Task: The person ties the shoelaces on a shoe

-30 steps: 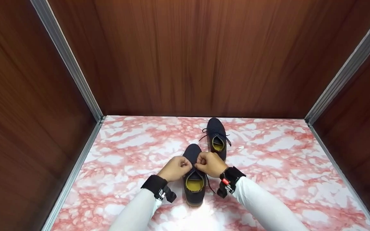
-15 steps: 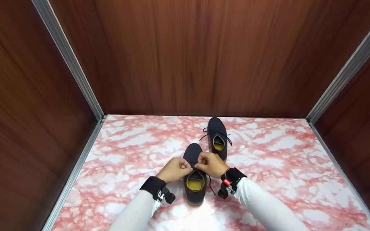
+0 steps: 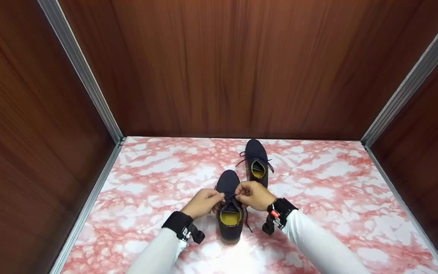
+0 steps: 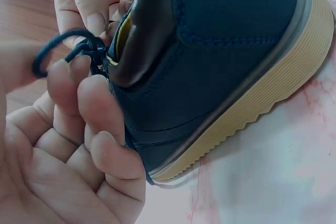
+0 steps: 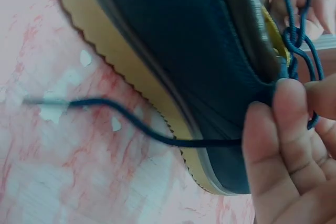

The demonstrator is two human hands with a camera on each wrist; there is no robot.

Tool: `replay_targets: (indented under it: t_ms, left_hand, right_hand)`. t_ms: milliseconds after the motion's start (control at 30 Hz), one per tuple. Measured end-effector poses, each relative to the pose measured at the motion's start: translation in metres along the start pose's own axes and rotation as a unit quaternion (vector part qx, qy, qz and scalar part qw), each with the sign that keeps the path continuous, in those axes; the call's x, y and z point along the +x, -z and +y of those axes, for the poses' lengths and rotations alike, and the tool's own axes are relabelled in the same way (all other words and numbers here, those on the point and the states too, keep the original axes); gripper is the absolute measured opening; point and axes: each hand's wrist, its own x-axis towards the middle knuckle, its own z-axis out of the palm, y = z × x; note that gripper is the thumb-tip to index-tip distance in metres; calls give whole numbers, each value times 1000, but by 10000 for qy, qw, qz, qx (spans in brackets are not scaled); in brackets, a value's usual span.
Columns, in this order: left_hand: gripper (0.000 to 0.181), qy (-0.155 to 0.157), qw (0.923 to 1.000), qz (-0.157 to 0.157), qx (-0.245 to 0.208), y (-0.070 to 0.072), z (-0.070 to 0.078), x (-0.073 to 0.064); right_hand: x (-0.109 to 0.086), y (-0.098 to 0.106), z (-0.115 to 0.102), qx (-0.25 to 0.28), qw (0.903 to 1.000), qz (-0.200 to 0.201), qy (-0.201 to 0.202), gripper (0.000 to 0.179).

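Note:
A dark navy lace-up shoe [image 3: 227,182] with a yellow lining stands on the marbled surface, toe away from me. At its lacing, my left hand [image 3: 200,202] pinches a loop of the shoelace [image 4: 47,53] between thumb and fingers. My right hand [image 3: 256,195] pinches the lace on the opposite side, and a loose lace end [image 5: 205,144] trails out from under those fingers. Between the hands the lace crosses in a knot [image 4: 93,51] above the tongue. The left wrist view shows the shoe's ridged tan sole [image 4: 252,111] flat on the surface.
A matching shoe [image 3: 254,147] stands just beyond, to the right, its laces tied in a bow. The red-and-white marbled surface [image 3: 150,220] is enclosed by brown wood panels [image 3: 219,68] with grey metal corner strips [image 3: 89,76].
Both hands have drawn slightly apart, the left one a little toward me and leftward. The knot between them now shows. The shoes have stayed in place.

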Motion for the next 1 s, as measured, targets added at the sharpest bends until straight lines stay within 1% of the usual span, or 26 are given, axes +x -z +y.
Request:
replay_targets:
  t_ms: [100, 167, 267, 300, 400, 467, 500, 600, 733, 900, 1000]
  left_hand:
    - [35, 83, 9998, 29, -187, 1, -2, 2]
    - [33, 83, 9999, 79, -118, 3, -3, 3]
    - [26, 175, 9995, 272, -61, 7, -4, 3]
    - [24, 234, 9991, 344, -107, 9, -4, 3]
    - [24, 404, 9974, 519, -292, 12, -5, 5]
    - [25, 425, 9969, 556, -370, 12, -5, 7]
    - [25, 397, 9971, 555, -346, 12, -6, 8]
    - [23, 161, 9985, 519, -48, 12, -7, 12]
    - [19, -114, 9987, 351, 343, 11, -8, 17]
    - [20, -274, 9989, 58, 378, 10, -9, 21]
    - [21, -400, 9981, -55, 468, 9, -8, 24]
  right_hand:
    - [0, -4, 1, -289, 9993, 214, 126, 7]
    - [0, -5, 1, -572, 9974, 342, 263, 9]
    - [1, -7, 1, -909, 9935, 496, 462, 13]
    - [1, -7, 2, -982, 9924, 544, 509, 14]
    - [1, -8, 3, -976, 9916, 609, 594, 19]
    - [1, -9, 4, -943, 9915, 638, 629, 22]
    - [1, -9, 5, -932, 9913, 650, 657, 23]
    - [2, -9, 5, -934, 9903, 699, 755, 25]
    - [3, -8, 6, -992, 9890, 692, 855, 26]
    - [5, -8, 7, -990, 9889, 631, 906, 25]
    - [5, -8, 7, -989, 9889, 648, 901, 25]
